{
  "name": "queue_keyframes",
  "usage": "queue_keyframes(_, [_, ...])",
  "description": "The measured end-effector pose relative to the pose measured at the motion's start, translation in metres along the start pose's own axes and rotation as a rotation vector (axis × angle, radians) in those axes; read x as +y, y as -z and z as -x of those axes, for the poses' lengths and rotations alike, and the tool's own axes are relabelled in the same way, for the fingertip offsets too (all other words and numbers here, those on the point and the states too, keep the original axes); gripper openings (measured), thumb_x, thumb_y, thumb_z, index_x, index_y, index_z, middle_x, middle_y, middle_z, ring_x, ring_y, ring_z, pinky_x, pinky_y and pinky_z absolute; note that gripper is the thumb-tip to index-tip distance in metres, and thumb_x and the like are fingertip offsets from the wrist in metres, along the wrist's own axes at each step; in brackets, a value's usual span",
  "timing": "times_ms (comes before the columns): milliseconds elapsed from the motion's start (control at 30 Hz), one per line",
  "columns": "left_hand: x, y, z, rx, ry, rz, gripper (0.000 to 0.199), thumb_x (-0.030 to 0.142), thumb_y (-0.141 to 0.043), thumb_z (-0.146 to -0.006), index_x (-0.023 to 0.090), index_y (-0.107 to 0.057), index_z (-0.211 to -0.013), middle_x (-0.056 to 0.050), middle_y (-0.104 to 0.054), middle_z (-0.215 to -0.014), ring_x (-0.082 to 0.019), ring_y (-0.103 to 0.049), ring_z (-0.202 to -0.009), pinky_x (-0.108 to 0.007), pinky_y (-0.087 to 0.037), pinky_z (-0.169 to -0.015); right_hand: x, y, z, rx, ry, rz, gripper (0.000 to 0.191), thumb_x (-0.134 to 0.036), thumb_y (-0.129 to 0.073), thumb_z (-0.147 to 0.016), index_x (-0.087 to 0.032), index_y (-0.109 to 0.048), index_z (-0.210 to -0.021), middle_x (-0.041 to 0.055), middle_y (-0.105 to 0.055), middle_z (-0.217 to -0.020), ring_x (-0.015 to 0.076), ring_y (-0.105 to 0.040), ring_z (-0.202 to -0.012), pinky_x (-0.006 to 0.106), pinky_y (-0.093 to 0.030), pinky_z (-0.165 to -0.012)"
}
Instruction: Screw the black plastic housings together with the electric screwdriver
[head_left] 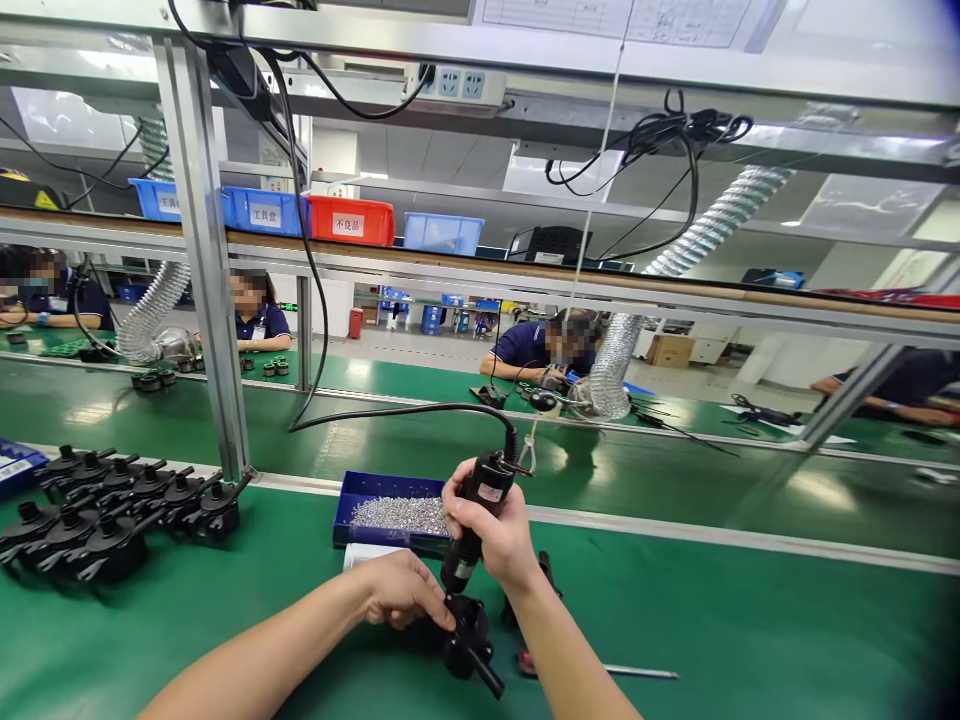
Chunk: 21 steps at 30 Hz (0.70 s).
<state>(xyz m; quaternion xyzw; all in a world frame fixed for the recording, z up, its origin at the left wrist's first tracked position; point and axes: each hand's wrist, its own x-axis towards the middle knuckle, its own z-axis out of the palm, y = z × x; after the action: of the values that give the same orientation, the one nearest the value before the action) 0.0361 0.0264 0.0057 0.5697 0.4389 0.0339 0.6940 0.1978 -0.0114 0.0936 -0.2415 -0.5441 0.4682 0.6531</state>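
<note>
My right hand (495, 525) is wrapped round a black electric screwdriver (463, 560), which hangs by its cable and points down. Its lower end meets a black plastic part (469, 640) on the green work surface. My left hand (409, 592) has its fingers closed on the left side of that part. Behind my hands is a dark blue tray (390, 487) with many small shiny metal pieces. A white object shows partly between the tray and my left hand. Another black part (549, 575) is partly hidden behind my right wrist.
Several black assemblies (109, 520) stand in rows at the left. A screwdriver with a red handle (527, 662) lies to the right, partly behind my right forearm. A metal frame post (214, 300) rises at the left. Across the bench, people sit working below blue and red bins.
</note>
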Motion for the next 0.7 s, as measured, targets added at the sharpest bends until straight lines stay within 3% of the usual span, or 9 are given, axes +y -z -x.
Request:
queue_keyframes(300, [0.0, 0.0, -0.004, -0.016, 0.036, 0.055, 0.039, 0.032, -0.098, -0.044, 0.021, -0.068, -0.067, 0.008, -0.046, -0.042, -0.006, -0.033, -0.035, -0.021, -0.016, -0.038, 0.003, 0.016, -0.002, -0.136, -0.047, -0.073, 0.033, -0.032, -0.087, -0.078, -0.024, -0.062, -0.097, -0.0039, -0.069, -0.069, 0.0116, -0.053, -0.044, 0.025, -0.041, -0.045])
queue_keyframes(700, [-0.004, 0.001, -0.007, 0.004, 0.023, 0.007, 0.049, 0.042, -0.102, -0.045, 0.022, -0.068, -0.073, 0.008, -0.052, -0.051, -0.006, -0.032, -0.037, -0.022, -0.015, -0.042, 0.005, 0.014, 0.001, -0.222, -0.074, -0.069, 0.037, -0.039, -0.089, -0.078, -0.026, -0.06, -0.096, -0.006, -0.063, -0.065, 0.0111, -0.049, -0.043, 0.025, -0.043, -0.045])
